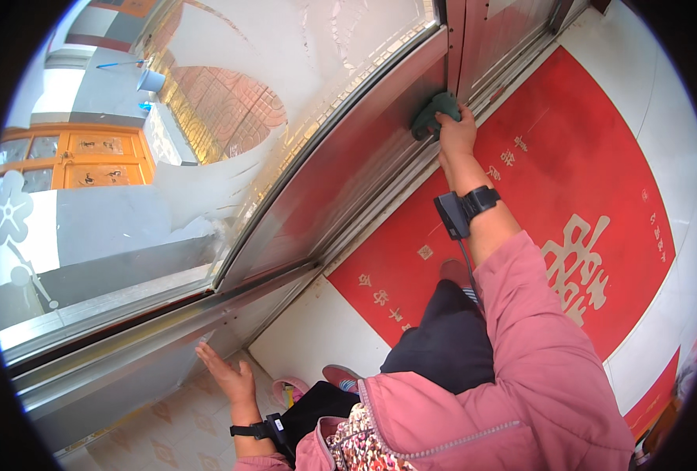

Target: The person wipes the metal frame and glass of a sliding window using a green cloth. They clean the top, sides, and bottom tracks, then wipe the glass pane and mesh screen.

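Observation:
My right hand (458, 130) grips a bunched dark green cloth (437, 112), pressed against the lower metal panel (348, 159) of a framed glass door, close to its upright edge (457, 53). Below the cloth runs the metal floor track (378, 188). My left hand (231, 374) holds nothing; its thumb stands apart from the straightened fingers. The fingertips are at the metal frame (148, 353) on the left, and whether they touch it I cannot tell. Above both hands spreads the door's partly frosted glass pane (348, 53).
A red mat (596, 147) with pale characters lies on white floor tiles under one of my shoes (454, 271). A pink round container (289, 390) sits by my other shoe. Beyond the glass are an orange door (104, 156), a blue bucket (150, 80) and brick paving (231, 106).

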Demonstrator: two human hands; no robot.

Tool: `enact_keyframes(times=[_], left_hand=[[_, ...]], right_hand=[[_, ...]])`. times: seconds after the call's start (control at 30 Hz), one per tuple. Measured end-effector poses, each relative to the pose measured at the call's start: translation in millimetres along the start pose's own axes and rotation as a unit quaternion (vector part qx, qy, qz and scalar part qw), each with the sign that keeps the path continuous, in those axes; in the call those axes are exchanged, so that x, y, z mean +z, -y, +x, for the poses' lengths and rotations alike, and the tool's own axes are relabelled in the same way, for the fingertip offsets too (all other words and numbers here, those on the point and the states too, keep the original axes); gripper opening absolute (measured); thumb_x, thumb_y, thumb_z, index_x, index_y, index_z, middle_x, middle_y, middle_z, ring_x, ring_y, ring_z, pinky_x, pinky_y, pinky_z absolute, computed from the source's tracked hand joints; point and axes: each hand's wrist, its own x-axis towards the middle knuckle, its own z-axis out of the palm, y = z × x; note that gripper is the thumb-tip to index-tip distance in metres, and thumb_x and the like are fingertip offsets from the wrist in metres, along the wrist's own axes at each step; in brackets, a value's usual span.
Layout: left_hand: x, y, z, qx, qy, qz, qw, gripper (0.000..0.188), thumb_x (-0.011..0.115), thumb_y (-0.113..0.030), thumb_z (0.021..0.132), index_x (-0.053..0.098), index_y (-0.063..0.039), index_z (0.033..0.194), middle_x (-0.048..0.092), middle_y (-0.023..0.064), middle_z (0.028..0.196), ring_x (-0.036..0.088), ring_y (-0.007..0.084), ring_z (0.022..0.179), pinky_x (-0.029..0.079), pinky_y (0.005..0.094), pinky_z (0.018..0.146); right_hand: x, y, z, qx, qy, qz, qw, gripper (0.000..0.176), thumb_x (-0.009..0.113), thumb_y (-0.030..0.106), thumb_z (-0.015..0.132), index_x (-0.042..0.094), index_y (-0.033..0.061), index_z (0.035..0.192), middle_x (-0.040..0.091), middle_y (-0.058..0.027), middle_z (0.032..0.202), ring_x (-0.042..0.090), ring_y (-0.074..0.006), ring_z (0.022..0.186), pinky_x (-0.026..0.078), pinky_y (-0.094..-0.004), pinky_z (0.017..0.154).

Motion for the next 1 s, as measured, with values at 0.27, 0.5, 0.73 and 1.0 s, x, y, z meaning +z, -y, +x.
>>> enact_keyframes(times=[0.27,0.5,0.73,1.0], left_hand=[[3.0,3.7,0.5,0.031,-0.020,0.002,0.999,0.103,0.063,0.005,0.070,0.015,-0.005,0.160,0.016,0.0295,0.163,0.015,0.0449,0.152,0.019,0.0472,0.123],[4.3,4.5,0.9,0.030,-0.022,-0.004,0.999,0.103,0.063,0.005,0.069,0.015,-0.005,0.160,0.016,0.0290,0.163,0.015,0.0447,0.152,0.019,0.0479,0.123],[4.8,5.3,0.4,0.050,-0.032,0.005,0.998,0.101,0.062,0.005,0.070,0.017,-0.004,0.160,0.019,0.0292,0.162,0.015,0.0454,0.152,0.018,0.0489,0.123],[2.3,11.0,1.4,0.032,-0.020,-0.024,0.999,0.099,0.063,0.003,0.070,0.018,-0.001,0.158,0.020,0.0328,0.160,0.016,0.0486,0.150,0.017,0.0500,0.124]], right_hand=[[41.4,132.4,-35.2,-0.453,0.089,0.034,0.886,0.053,0.069,-0.001,0.085,0.052,0.0022,0.135,0.061,-0.0125,0.126,0.059,-0.0243,0.115,0.047,-0.0343,0.100],[63.7,115.8,-19.1,-0.680,-0.044,-0.178,0.710,0.055,0.070,-0.001,0.078,0.063,0.0128,0.131,0.054,-0.0181,0.138,0.054,-0.0399,0.117,0.044,-0.0460,0.102],[42.2,109.8,-23.1,-0.628,-0.027,-0.249,0.737,0.052,0.067,-0.005,0.072,0.069,0.0136,0.120,0.058,-0.0133,0.130,0.055,-0.0372,0.111,0.045,-0.0467,0.100],[45.1,141.3,-61.5,-0.648,0.049,-0.387,0.654,0.036,0.073,0.010,0.063,0.073,0.0179,0.098,0.064,-0.0013,0.116,0.057,-0.0299,0.097,0.046,-0.0421,0.080]])
